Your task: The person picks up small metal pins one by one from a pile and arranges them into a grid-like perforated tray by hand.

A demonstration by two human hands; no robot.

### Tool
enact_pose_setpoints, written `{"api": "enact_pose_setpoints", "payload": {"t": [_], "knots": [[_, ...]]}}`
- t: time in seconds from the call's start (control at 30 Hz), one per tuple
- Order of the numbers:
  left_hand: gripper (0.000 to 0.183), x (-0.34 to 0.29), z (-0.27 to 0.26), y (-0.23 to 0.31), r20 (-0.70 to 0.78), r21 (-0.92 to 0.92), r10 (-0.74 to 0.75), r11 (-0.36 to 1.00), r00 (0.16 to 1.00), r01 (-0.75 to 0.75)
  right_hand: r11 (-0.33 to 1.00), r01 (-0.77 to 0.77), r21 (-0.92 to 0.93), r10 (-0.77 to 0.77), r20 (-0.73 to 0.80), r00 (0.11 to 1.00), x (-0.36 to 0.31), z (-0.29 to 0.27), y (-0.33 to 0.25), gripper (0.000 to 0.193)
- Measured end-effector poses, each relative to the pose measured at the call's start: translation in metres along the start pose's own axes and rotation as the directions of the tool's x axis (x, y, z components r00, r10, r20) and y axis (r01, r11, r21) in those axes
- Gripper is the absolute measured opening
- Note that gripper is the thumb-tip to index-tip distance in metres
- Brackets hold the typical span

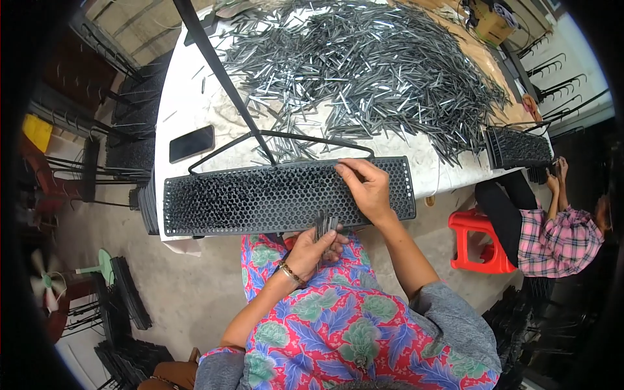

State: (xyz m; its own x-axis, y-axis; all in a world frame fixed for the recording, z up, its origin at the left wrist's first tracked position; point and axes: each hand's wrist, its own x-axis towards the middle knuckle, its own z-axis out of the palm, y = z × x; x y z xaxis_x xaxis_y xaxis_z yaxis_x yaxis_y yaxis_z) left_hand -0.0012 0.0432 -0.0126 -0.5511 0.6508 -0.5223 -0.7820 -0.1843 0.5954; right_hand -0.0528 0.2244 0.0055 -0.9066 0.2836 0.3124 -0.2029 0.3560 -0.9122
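Observation:
In front of me a long black perforated rack (289, 195) lies along the near edge of the table, its face full of round holes. Short dark pieces fill many holes on its left part, while the right part shows bare holes. Below the rack my left hand (311, 252) closes round a bundle of thin dark strips (325, 225), with their ends standing up. Over the rack's right part, my right hand (370, 188) has thumb and forefinger pinched together near the upper edge. Whatever that pinch may hold is too small to make out.
A large heap of dark strips (364, 71) covers the table's far side. A phone (192, 143) lies at left, and a black metal stand (221, 71) slants up from the rack. At right, another person (559, 240) works beside a red stool (478, 240). A green fan (97, 270) stands lower left.

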Motion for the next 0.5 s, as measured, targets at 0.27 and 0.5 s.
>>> {"api": "enact_pose_setpoints", "payload": {"t": [0.27,0.5], "knots": [[0.028,-0.004,-0.002,0.002,0.036,-0.107,-0.107,0.988,0.994,0.110,0.955,0.242,-0.172,-0.247,-0.012,0.969,-0.001,0.011,0.012,0.014],[0.026,-0.003,0.001,0.006,0.022,-0.176,-0.111,0.978,0.994,0.114,0.861,0.371,-0.349,-0.347,0.132,0.929,-0.003,0.013,0.007,0.018]]}}
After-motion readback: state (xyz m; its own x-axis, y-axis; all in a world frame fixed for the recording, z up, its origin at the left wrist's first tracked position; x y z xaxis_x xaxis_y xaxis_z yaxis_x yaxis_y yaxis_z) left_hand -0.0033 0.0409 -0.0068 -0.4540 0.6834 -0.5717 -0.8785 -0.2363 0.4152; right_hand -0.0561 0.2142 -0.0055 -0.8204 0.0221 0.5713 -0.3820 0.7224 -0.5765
